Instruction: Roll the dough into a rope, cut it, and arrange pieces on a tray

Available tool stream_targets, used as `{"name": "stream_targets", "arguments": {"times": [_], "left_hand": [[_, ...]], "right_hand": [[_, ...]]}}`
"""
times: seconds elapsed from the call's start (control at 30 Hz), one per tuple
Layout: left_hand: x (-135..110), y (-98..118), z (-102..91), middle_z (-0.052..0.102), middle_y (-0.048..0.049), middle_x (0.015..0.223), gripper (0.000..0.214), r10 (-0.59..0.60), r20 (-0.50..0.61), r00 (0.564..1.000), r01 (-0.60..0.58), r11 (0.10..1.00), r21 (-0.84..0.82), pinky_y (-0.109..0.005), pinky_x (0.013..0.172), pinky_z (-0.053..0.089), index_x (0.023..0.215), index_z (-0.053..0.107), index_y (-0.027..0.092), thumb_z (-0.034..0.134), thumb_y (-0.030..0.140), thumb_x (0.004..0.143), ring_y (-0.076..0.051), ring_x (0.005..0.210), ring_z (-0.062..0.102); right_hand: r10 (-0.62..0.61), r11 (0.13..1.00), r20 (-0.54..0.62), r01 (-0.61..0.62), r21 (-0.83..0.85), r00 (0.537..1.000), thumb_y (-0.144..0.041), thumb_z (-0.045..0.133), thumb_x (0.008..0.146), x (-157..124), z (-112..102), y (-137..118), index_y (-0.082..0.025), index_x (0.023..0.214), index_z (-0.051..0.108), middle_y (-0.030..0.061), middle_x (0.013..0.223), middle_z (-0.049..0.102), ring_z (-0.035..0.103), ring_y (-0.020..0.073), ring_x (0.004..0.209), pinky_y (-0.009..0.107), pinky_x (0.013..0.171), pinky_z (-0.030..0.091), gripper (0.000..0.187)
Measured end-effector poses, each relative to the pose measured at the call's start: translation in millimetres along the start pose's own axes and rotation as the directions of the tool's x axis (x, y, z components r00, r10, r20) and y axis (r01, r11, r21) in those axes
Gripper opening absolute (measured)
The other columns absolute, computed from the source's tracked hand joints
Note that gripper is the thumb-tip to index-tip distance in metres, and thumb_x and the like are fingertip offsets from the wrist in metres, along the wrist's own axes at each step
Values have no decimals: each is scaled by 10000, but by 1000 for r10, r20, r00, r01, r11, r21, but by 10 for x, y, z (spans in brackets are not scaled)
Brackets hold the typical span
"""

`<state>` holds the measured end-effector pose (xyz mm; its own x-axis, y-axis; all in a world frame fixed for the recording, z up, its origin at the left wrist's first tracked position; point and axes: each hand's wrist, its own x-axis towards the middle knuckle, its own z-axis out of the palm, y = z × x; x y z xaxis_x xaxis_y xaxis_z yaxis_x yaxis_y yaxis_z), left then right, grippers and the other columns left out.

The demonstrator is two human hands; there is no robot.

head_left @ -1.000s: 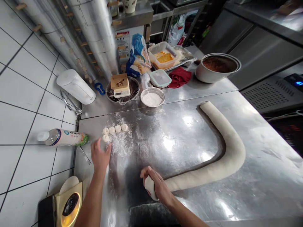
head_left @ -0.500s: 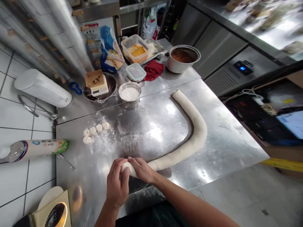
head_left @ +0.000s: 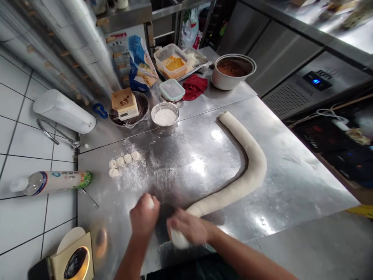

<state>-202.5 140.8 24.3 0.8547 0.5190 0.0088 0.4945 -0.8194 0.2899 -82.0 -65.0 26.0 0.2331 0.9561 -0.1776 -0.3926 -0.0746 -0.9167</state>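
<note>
Left hand (head_left: 144, 216) was curled shut around a small dough piece (head_left: 150, 203), while right hand (head_left: 188, 227) was wrapped around the near end of a dough rope (head_left: 255, 175). The rope was laid on the steel tabletop (head_left: 186, 167), curving away toward 1 o'clock. Five dough balls (head_left: 122, 161) were placed beside scattered flour (head_left: 134, 175) at 11 o'clock from left hand.

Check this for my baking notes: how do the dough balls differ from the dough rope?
The dough balls are small and round; the dough rope is long and curved. The balls sit in scattered flour; the rope lies on the bare steel table. The right hand holds the rope's end, not the balls. Both are pale dough.
</note>
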Motion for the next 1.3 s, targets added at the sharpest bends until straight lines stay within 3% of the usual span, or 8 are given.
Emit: {"name": "stream_targets", "arguments": {"times": [0.07,0.23,0.5,0.67,0.73,0.83,1.07,1.3], "left_hand": [[169,-381,-185,688,-57,865,204,-83,-73,994,86,996,37,-362,681,545,1012,694,255,558,405,986,-228,750,671],[640,-966,-514,561,-96,1316,301,-11,-101,995,12,1000,12,-392,950,560,1196,734,257,537,376,1002,-209,1030,654],[1286,-1119,-113,734,-145,1143,409,-26,-189,982,50,991,125,-578,1053,483,1263,643,152,677,370,919,-332,1119,648],[680,-428,-346,643,-160,1352,465,-71,-174,982,58,995,-81,-566,1022,548,1388,552,236,608,461,985,-340,1228,623],[303,32,-342,656,-115,1363,512,31,89,996,-3,955,-297,-524,942,618,1422,535,328,667,469,948,-311,1173,672],[-91,597,-198,656,-88,1398,689,245,350,904,-31,855,-517,-521,1035,620,1443,518,369,823,445,830,-316,1287,645],[14,869,-235,712,-72,1161,274,76,244,967,54,872,-487,-399,879,609,1246,607,313,614,357,975,-242,1011,697],[56,1117,80,701,-90,1082,210,177,9,984,-160,910,-382,-348,868,587,1199,606,252,562,298,999,-224,1004,711]], "right_hand": [[95,991,71,-101,88,993,-592,313,1085,-118,-21,-77,-216,873,784,47,756,663,571,177,694,328,736,496,639],[232,968,-188,-208,139,954,-670,241,1071,-91,40,193,-179,854,765,51,743,609,577,197,760,331,706,459,751],[287,947,-335,-213,242,897,-712,318,1043,112,189,454,-183,791,664,22,697,575,545,163,662,307,620,416,681],[335,897,-387,-165,411,859,-776,316,1010,245,139,476,-208,1034,655,-25,606,509,471,153,526,306,519,379,662],[297,918,-414,-137,373,861,-762,355,1014,280,86,422,-205,1152,664,18,777,639,579,179,684,332,657,495,652],[250,939,-391,-123,322,886,-756,397,1009,267,-39,302,-196,1309,646,99,1162,702,649,234,1028,387,938,541,683],[182,983,-210,-178,42,961,-672,335,1064,58,-356,120,-191,832,682,28,728,647,595,165,694,291,658,487,637],[-146,928,-303,25,-371,942,-509,379,1061,142,-321,396,-180,1016,665,77,911,704,585,187,773,324,745,491,438]]}}
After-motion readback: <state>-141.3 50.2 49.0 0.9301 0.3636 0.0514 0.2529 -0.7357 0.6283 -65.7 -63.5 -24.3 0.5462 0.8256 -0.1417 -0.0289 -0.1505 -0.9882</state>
